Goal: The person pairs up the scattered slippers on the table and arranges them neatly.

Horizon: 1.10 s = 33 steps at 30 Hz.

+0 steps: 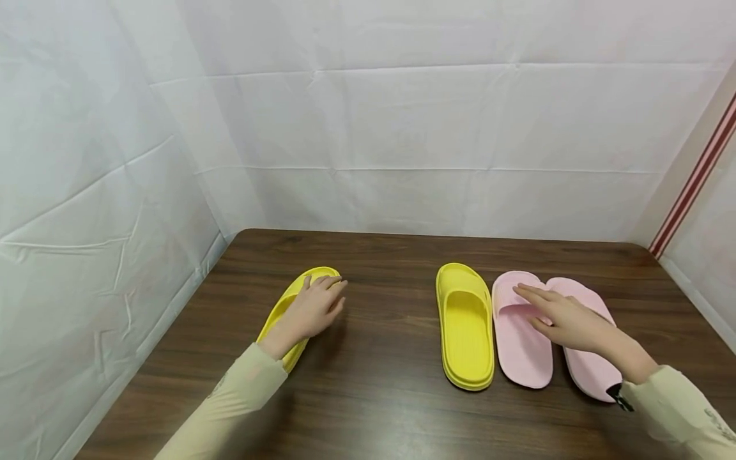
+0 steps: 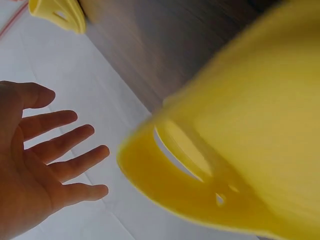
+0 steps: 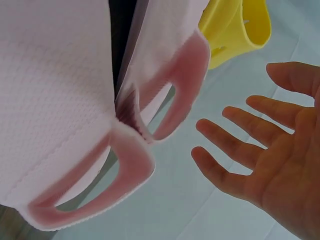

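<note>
A person's two bare hands are well apart over a dark wood-grain bench point(image 1: 379, 396), each with fingers extended and holding nothing. The left hand point(image 1: 315, 308) is above the first yellow slipper point(image 1: 280, 311), covering its middle in the head view; the toe peeks out beyond the fingers, and the heel end shows beneath the wrist, slanting back toward the person. The left wrist view shows the fingers spread, with a gap between them and that slipper. The second yellow slipper point(image 1: 467, 338) lies between the two hands, closer to the right, its toe pointing away from the person. The right hand point(image 1: 569, 316) hangs above two pink slippers, its fingertips over the inner pink slipper point(image 1: 522, 354) and its wrist crossing the outer pink slipper point(image 1: 592, 374). The pink pair touch near their toes and spread apart toward the heels; the inner one lies just beside the second yellow slipper. The right wrist view shows those fingers spread too, apart from the pink pair. Both forearms wear pale sleeves point(image 1: 247, 380). Beyond the hands hangs creased white sheeting point(image 1: 368, 121), with a red-striped band point(image 1: 698, 169) past the right hand.
</note>
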Tool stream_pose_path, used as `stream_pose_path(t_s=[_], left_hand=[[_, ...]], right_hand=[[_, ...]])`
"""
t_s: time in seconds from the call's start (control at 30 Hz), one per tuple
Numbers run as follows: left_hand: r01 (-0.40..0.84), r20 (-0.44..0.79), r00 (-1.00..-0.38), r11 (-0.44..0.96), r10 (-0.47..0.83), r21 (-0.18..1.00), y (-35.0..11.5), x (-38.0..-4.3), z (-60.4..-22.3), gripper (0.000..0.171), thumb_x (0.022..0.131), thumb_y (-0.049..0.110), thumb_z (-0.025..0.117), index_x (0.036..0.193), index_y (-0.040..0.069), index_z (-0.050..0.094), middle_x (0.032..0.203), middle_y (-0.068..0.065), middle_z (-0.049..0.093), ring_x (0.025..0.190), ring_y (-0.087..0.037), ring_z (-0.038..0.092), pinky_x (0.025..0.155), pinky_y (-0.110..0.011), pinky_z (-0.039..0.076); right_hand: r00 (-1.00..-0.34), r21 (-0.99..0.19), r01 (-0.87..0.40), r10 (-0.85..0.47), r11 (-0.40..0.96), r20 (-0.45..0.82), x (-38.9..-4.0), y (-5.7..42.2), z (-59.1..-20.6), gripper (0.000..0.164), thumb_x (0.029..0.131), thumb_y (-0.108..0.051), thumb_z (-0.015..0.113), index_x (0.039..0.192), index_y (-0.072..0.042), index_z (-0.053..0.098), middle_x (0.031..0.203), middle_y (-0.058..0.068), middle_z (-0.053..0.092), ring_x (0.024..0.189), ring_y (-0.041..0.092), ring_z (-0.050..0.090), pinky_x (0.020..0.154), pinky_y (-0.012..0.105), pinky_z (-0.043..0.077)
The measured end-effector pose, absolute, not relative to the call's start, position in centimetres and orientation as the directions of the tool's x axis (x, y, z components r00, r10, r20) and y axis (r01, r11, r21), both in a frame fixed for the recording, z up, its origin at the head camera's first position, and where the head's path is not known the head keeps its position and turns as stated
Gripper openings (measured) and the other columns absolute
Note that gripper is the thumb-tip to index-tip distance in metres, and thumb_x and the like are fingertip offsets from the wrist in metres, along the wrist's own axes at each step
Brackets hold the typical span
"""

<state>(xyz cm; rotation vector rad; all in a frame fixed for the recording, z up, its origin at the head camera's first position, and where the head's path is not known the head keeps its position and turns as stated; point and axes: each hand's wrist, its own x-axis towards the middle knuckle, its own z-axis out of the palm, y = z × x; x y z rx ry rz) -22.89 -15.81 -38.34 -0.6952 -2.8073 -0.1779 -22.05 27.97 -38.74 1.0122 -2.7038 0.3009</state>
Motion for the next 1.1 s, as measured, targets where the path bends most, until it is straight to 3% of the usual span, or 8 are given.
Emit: stream_pose_path(t_s=[0.33,0.73,1.1], left_hand=[[0.449,0.276,-0.866,0.891,0.416,0.066,-19.2,-23.0,-38.0,0.036,0.090,0.019,0.051,0.122,0.004,0.053,0.124,-0.016,0.053,0.116,-0.033,0.047,0.096,-0.061,0.029],[0.426,0.263,-0.884,0.898,0.387,0.111,-21.0,-23.6,-39.4,0.034,0.091,0.019,0.049,0.121,0.003,0.054,0.124,-0.018,0.052,0.115,-0.035,0.047,0.097,-0.060,0.029],[0.415,0.232,-0.897,0.896,0.375,0.156,-21.9,-22.8,-39.6,0.035,0.091,0.022,0.048,0.121,0.004,0.054,0.123,-0.017,0.054,0.112,-0.035,0.051,0.097,-0.059,0.030]], right_hand=[[-0.716,-0.094,-0.681,-0.635,0.726,0.291,-22.6,26.1,-38.9,0.052,0.076,-0.010,0.065,0.125,0.000,0.049,0.125,0.017,0.052,0.108,0.037,0.052,0.080,0.056,0.042],[-0.682,-0.042,-0.713,-0.678,0.700,0.275,-23.3,23.8,-38.9,0.048,0.079,-0.011,0.061,0.124,-0.001,0.050,0.125,0.018,0.052,0.103,0.032,0.055,0.066,0.044,0.044],[-0.700,-0.044,-0.704,-0.684,0.708,0.204,-23.6,22.4,-39.7,0.053,0.081,-0.015,0.060,0.130,-0.002,0.043,0.128,0.017,0.049,0.111,0.032,0.050,0.072,0.047,0.045]])
